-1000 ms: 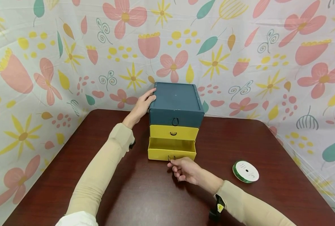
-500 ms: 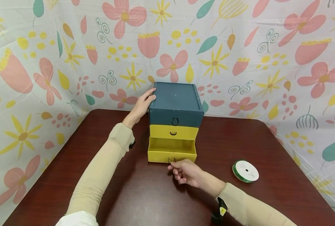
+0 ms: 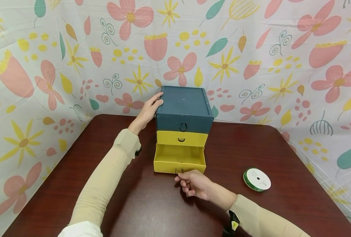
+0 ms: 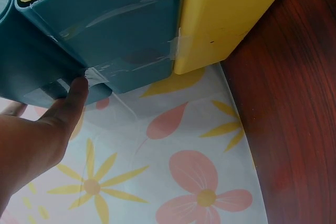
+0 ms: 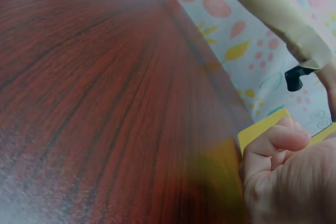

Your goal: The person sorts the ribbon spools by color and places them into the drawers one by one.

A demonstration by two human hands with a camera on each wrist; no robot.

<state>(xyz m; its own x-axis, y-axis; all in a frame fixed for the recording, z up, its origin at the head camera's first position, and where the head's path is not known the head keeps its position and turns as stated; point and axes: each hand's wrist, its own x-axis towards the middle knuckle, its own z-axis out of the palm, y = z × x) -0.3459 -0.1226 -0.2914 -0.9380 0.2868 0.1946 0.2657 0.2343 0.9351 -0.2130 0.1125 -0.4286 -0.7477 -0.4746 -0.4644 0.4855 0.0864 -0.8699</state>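
A small chest of drawers has a blue top unit (image 3: 183, 100) over two yellow drawers. Its bottom drawer (image 3: 163, 167) is pulled out, and the inside looks bare apart from a small dark spot near the front wall. My right hand (image 3: 197, 186) pinches the thin black loop handle (image 3: 176, 171) between thumb and forefinger, the other fingers curled. In the right wrist view that hand (image 5: 294, 182) hides most of the drawer. My left hand (image 3: 147, 111) rests along the chest's upper left edge, and the left wrist view shows a finger (image 4: 79, 88) touching the blue side.
A green ribbon spool (image 3: 256, 179) with a white label lies on the dark wooden table (image 3: 285, 210), right of the chest. The middle yellow drawer (image 3: 169, 138) is closed. A flowered cloth (image 3: 246, 39) hangs behind and at both sides.
My right hand has moved toward me, drawing the bottom yellow drawer further out so more of its inside shows. The left hand has stayed on the chest.
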